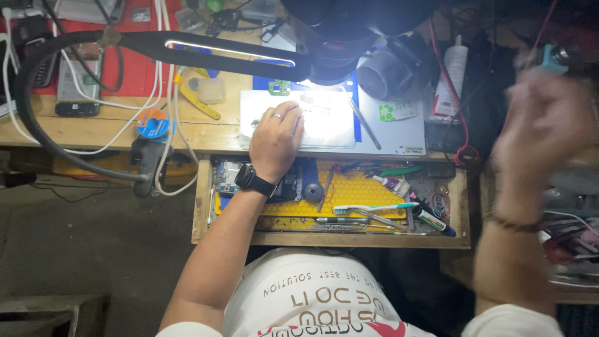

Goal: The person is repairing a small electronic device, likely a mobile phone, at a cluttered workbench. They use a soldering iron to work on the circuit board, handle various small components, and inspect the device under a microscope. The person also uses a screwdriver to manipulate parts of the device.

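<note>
The left hand (275,141) lies flat, fingers loosely spread, on the white mat (324,118) under the microscope (349,37), holding nothing. The right hand (543,125) is raised at the far right, blurred; its grip cannot be told. Swinging back, it could catch the red cable (465,128) or the tools in the open drawer (458,215).

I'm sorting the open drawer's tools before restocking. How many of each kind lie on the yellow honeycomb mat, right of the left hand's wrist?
White toothbrush with teal bristle end: 1
Small white glue tube with red print: 1
Green-handled tool: 1
Slim silver metal tweezers: 1
Round black knob-shaped piece: 1
Total: 5
Smaller bits are too blurred to count.
</note>
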